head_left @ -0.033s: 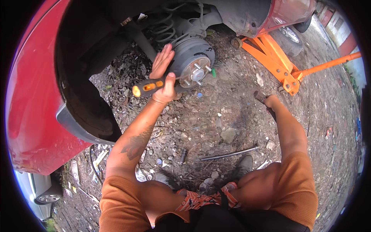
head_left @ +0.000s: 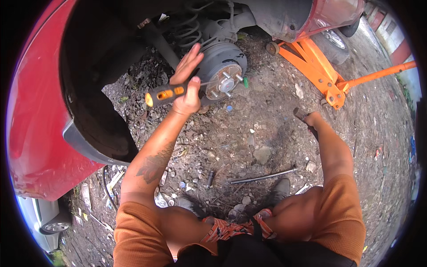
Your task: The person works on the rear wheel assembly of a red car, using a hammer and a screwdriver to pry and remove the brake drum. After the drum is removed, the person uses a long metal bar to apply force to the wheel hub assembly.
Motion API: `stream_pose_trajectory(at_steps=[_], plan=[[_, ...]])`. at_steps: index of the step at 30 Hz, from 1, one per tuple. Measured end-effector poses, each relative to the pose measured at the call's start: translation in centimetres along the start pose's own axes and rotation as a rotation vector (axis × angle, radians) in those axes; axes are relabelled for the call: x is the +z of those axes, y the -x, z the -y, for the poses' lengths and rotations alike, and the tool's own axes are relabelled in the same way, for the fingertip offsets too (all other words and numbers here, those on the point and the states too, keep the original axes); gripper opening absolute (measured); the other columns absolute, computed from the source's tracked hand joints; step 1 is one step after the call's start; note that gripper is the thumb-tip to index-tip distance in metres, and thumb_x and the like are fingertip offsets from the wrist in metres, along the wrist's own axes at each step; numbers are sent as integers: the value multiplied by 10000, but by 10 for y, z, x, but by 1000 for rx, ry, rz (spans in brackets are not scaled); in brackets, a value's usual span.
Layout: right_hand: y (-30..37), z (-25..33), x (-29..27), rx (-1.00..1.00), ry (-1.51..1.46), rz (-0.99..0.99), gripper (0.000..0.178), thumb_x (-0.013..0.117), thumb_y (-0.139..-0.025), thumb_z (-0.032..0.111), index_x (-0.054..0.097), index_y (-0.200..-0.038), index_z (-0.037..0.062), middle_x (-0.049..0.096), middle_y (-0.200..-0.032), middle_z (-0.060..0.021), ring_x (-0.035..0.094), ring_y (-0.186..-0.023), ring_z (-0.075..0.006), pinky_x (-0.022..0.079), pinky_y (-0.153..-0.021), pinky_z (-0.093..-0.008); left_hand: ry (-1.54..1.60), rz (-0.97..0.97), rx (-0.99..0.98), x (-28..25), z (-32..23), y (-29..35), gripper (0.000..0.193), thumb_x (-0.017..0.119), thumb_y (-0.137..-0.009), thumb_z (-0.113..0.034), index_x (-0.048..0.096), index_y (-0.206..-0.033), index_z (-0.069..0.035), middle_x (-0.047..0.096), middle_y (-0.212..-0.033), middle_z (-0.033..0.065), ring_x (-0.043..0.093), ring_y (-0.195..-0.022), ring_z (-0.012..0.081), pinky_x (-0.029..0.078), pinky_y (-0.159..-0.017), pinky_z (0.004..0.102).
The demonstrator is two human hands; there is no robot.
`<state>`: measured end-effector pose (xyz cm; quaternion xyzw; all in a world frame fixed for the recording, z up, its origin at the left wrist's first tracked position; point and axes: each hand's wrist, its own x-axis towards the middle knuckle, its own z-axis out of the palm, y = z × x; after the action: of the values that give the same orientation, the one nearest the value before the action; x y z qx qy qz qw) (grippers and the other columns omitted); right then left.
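My left hand [head_left: 187,93] holds a screwdriver [head_left: 164,94] with a black and orange handle in the crook of the thumb, its fingers stretched upward. The thin shaft points right, toward the studded hub face [head_left: 218,85] of a grey brake drum [head_left: 222,58]. Whether the tip touches the hub I cannot tell. Apart from the drum, on the right, my right hand [head_left: 314,120] is closed round a hammer [head_left: 300,114], whose head sticks out past the fingers. Most of the hammer's handle is hidden by the hand and forearm.
A red car body [head_left: 40,115] arches over the wheel well, with a coil spring [head_left: 189,31] behind the drum. An orange floor jack [head_left: 311,66] stands at the right, its long handle reaching outward. On the littered dirt lie a metal bar [head_left: 262,176] and a dark socket [head_left: 210,179].
The screwdriver's handle end has swung slightly left and up, and my left hand has shifted a little with it. The hammer's head has moved slightly in my right hand's grip area.
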<state>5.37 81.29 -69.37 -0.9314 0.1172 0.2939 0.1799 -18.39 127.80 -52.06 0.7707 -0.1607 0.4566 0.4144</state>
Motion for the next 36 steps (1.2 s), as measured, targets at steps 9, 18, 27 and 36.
stream_pose_trajectory(at_steps=[9,18,27,36], plan=[[-15,-43,-3,150,282,269,327,472,-974,179,558,-1162,-74,611,-648,-202,618,-488,-293,497,-440,-455,-218,273,-253,42,10,-41,471,487,-837,-150,640,-1241,37,554,-1441,160,330,-1473,352,210,-1205,477],[-15,-18,10,101,215,233,229,573,-973,180,607,-1149,37,536,-645,-156,555,-473,-256,470,-420,-445,-287,218,-163,43,15,-39,444,507,-833,-133,653,-1222,23,576,-1424,131,340,-1470,341,272,-1183,472],[-7,3,12,62,237,257,255,563,-997,193,597,-1200,42,550,-655,-174,571,-488,-268,481,-427,-449,-257,134,-339,46,8,-35,394,524,-872,-158,674,-1203,-8,582,-1419,112,344,-1466,337,302,-1172,450],[13,21,13,55,230,246,233,566,-1000,194,580,-1172,37,553,-650,-170,572,-480,-261,484,-420,-443,-230,86,-337,43,11,-28,391,527,-863,-146,679,-1198,-14,592,-1405,109,346,-1463,335,301,-1174,432]])
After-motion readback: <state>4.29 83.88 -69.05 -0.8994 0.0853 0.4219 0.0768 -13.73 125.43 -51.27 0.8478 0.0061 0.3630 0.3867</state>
